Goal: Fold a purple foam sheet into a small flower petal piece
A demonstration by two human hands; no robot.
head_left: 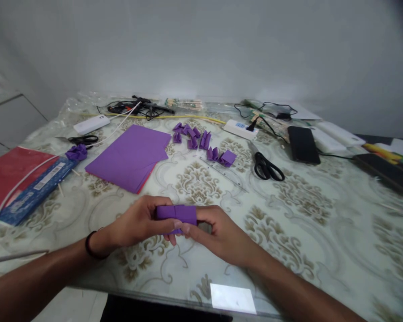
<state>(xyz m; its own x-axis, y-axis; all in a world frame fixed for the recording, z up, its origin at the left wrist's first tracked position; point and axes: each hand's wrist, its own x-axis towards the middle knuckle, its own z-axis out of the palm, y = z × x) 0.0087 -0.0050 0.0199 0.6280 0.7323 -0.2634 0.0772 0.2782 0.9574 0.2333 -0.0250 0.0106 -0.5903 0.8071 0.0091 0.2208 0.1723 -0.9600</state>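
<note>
A folded strip of purple paper [177, 213] is held level above the near part of the table. My left hand [144, 221] grips its left end, thumb in front and fingers behind. At its right end my right hand [218, 232] pinches it between thumb and fingers; both thumb tips nearly meet at its lower edge. Beyond my hands lie several small folded purple pieces [193, 136]. A stack of purple sheets [130, 154] rests to their left, with some red showing under its edge.
Black-handled scissors [267, 167] and a clear ruler [225, 174] lie beyond my right hand. Farther back are a power strip [240, 129] and a black phone [303, 144]. At left are a red and blue packet [33, 192], crumpled purple paper [76, 152] and a white cable.
</note>
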